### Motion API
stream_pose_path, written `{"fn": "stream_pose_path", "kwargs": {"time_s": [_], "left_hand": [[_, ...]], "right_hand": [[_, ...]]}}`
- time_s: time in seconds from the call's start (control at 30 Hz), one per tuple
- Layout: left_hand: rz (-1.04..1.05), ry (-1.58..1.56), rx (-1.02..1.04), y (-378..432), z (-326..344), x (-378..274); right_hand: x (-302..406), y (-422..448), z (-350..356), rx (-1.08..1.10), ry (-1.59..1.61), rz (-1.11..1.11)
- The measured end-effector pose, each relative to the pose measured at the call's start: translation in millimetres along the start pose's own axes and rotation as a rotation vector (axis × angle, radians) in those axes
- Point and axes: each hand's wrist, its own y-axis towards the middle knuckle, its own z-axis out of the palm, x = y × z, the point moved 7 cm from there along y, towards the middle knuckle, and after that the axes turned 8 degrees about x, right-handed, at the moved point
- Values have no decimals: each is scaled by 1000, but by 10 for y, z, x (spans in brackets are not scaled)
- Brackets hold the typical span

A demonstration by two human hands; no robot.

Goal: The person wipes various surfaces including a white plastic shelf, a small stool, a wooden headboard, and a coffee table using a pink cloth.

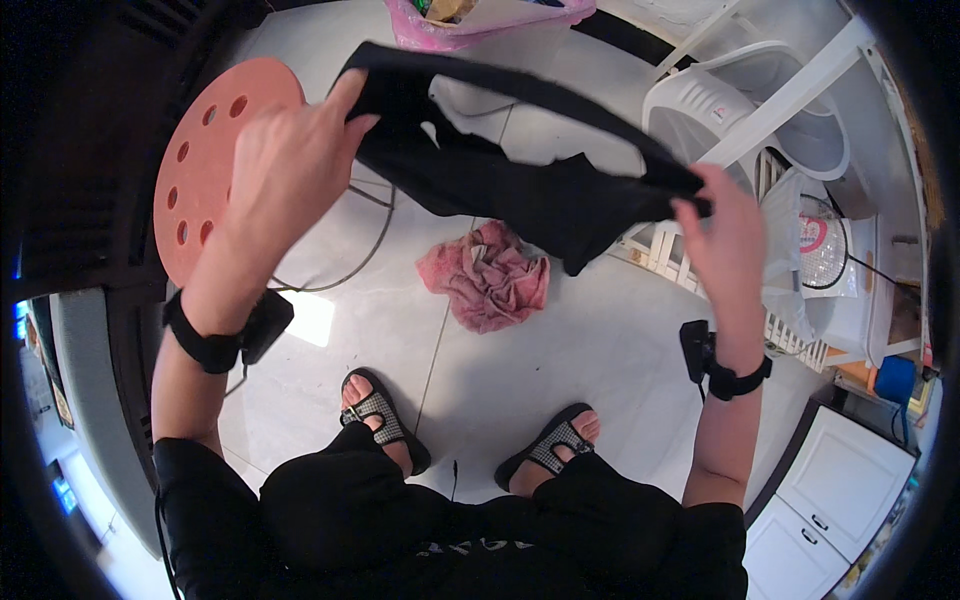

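Note:
A black cloth garment (510, 180) is stretched in the air between my two hands, its upper band pulled into a long loop with an opening below it. My left hand (300, 161) pinches the garment's left end between thumb and fingers. At the other end, my right hand (724, 225) grips a bunched corner of the same fabric. On the tiled floor beneath lies a crumpled pink cloth (487, 277), apart from the garment. Which kind of garment it is, I cannot tell.
A round orange stool (259, 82) with holes in its seat stands behind my left hand. At the far side is a bin with a pink bag (427, 34). White plastic basins (787, 112) and a slatted white rack (795, 337) line the right, near a white cabinet (840, 480).

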Motion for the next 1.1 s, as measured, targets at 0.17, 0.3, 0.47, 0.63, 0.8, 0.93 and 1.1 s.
{"fn": "stream_pose_path", "kwargs": {"time_s": [0.17,0.3,0.47,0.63,0.8,0.93,1.1], "left_hand": [[172,90,-149,207,-481,-25],[-136,-80,-102,334,-722,41],[149,-682,-318,421,-1067,142],[34,-770,-604,434,-1555,-52],[273,-921,-704,748,-1482,-180],[321,-1045,-677,843,-1527,-175],[503,-1120,-703,774,-1700,-493]], "right_hand": [[-127,55,-782,-371,16,4],[-100,-30,-1025,-530,-11,-40],[-153,-153,-1280,-663,160,-209],[-344,-179,-1407,-744,412,-125],[-1015,-112,-861,-279,1389,143],[-1036,-103,-747,-321,1691,89],[-714,-55,-286,-33,1870,-156]]}}
